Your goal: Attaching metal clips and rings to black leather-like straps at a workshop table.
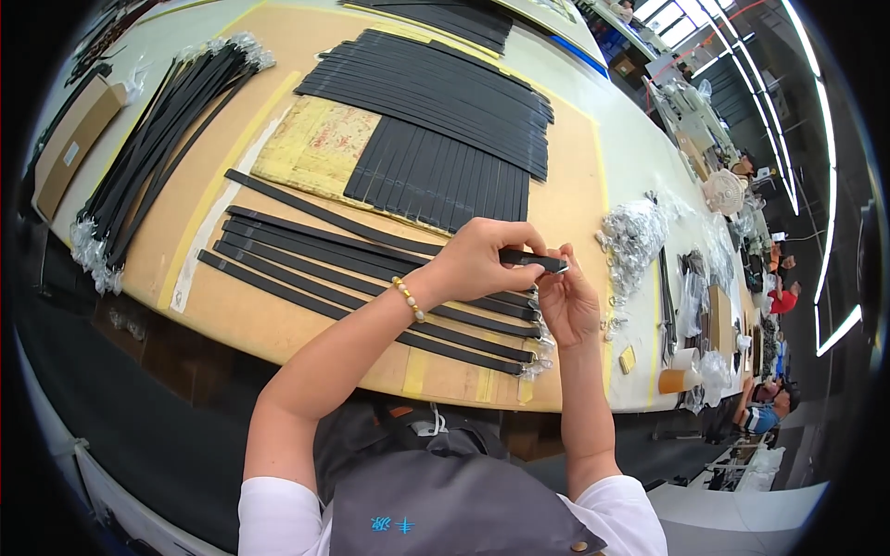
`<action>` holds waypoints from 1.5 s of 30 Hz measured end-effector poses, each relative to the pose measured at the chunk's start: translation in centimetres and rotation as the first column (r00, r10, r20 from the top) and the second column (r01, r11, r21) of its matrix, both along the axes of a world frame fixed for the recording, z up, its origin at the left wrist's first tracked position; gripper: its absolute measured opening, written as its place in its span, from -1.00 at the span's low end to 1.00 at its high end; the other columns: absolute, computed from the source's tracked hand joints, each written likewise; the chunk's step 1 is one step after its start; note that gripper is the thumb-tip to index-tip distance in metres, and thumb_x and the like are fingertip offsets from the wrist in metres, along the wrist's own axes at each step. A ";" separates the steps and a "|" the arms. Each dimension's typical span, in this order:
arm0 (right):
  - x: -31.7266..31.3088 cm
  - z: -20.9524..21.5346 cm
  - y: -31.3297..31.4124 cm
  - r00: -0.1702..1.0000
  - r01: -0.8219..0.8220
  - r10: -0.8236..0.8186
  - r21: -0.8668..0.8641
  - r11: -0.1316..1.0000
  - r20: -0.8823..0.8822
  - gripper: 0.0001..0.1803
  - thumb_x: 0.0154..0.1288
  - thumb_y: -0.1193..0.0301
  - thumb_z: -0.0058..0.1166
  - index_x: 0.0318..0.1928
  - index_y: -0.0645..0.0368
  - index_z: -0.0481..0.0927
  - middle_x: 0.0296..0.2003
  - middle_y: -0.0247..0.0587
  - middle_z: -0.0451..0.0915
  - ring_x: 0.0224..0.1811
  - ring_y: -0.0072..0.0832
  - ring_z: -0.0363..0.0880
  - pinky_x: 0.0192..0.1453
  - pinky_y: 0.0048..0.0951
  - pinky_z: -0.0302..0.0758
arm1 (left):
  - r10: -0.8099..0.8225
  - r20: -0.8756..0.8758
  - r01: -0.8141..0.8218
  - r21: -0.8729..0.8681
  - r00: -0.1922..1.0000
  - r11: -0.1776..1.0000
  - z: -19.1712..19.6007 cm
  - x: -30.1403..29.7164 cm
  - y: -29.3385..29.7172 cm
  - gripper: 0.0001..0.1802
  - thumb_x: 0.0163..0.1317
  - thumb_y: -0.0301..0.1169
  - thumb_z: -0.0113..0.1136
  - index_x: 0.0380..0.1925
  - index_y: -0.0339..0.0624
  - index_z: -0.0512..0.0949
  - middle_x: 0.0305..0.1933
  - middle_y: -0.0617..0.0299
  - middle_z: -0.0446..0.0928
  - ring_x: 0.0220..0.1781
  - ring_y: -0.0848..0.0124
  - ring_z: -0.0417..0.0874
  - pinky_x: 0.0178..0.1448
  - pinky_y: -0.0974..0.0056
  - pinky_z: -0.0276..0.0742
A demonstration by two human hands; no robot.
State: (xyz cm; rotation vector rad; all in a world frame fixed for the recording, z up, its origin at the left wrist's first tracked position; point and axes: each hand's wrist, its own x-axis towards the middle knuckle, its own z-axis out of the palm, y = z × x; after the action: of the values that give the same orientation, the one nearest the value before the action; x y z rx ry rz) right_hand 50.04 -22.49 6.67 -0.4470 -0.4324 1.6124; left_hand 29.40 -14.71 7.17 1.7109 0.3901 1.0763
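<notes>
My left hand (pixel 482 261), with a beaded bracelet at the wrist, pinches a long flat black strap (pixel 326 211) near its right end. The strap's end sticks out past the fingers, with a small light glint at its tip. Fingers of my right hand (pixel 573 301) close around that tip; whether a small part sits between them is hidden. The strap's other end lies on the table to the left. Just below it, several similar black straps (pixel 306 283) lie side by side, with metal fittings in clear plastic (pixel 540 357) at their right ends.
Beyond my hands, black straps (pixel 436 97) lie in rows over a yellow board (pixel 311 148). A strap bundle with plastic-wrapped ends (pixel 176 139) lies left, beside a cardboard box (pixel 74 148). Small metal parts in clear bags (pixel 633 236) are heaped right, near a tape roll (pixel 679 380).
</notes>
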 end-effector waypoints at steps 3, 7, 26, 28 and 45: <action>0.5 0.1 0.0 1.000 0.002 -0.001 -0.041 0.999 0.024 -0.76 0.49 0.61 0.00 0.12 0.29 0.52 -0.01 0.00 0.61 0.01 -0.31 0.67 0.06 -0.52 0.75 | -0.023 -0.020 0.023 -0.009 1.000 1.000 0.0 -0.2 0.1 -0.83 0.15 -0.44 0.38 -0.26 -0.22 0.67 -0.55 0.41 0.51 -0.52 0.68 0.41 -0.43 0.48 0.33; 1.0 0.3 0.2 0.999 -0.038 0.039 -0.042 0.998 0.027 -0.79 0.50 0.59 0.01 0.08 0.27 0.54 -0.03 -0.05 0.62 -0.05 -0.31 0.70 0.02 -0.53 0.76 | -0.021 -0.071 0.019 -0.024 0.997 1.000 -0.1 -0.3 0.4 -0.83 0.13 -0.46 0.38 -0.26 -0.23 0.68 -0.50 0.38 0.57 -0.50 0.69 0.46 -0.42 0.49 0.38; 0.3 -2.4 1.8 0.977 -0.126 0.143 -0.114 0.986 0.160 -0.82 0.50 0.43 0.12 0.05 0.15 0.55 -0.06 -0.29 0.66 -0.07 -0.60 0.67 -0.02 -0.55 0.63 | 0.010 -0.020 -0.009 0.069 1.000 0.998 -0.9 0.7 -0.1 -0.75 0.11 -0.54 0.43 -0.21 -0.26 0.60 -0.34 0.24 0.67 -0.32 0.56 0.65 -0.25 0.42 0.58; 0.5 -3.5 2.0 0.944 -0.168 0.190 -0.104 0.980 0.269 -0.81 0.52 0.39 0.10 0.05 0.14 0.51 0.05 -0.21 0.64 0.00 -0.52 0.66 0.10 -0.37 0.64 | -0.001 -0.045 0.004 0.061 0.999 0.998 -0.8 0.7 -0.2 -0.77 0.10 -0.55 0.42 -0.23 -0.26 0.61 -0.34 0.24 0.67 -0.32 0.53 0.66 -0.22 0.40 0.59; 2.4 -2.4 0.5 0.882 -0.349 0.292 0.099 0.932 0.370 -0.77 0.42 0.36 0.25 -0.04 0.08 0.50 0.05 -0.20 0.61 0.11 -0.48 0.57 0.18 -0.36 0.51 | 0.053 -0.070 -0.039 0.190 0.996 0.981 0.9 1.0 -0.8 -0.80 -0.02 -0.60 0.43 -0.34 -0.22 0.67 -0.51 0.32 0.57 -0.52 0.54 0.52 -0.46 0.43 0.39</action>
State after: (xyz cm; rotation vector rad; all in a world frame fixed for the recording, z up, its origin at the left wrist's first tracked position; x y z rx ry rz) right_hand 52.48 -21.96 4.26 -0.5618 -0.9448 1.8035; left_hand 30.36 -15.51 8.08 1.9222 0.3867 1.1144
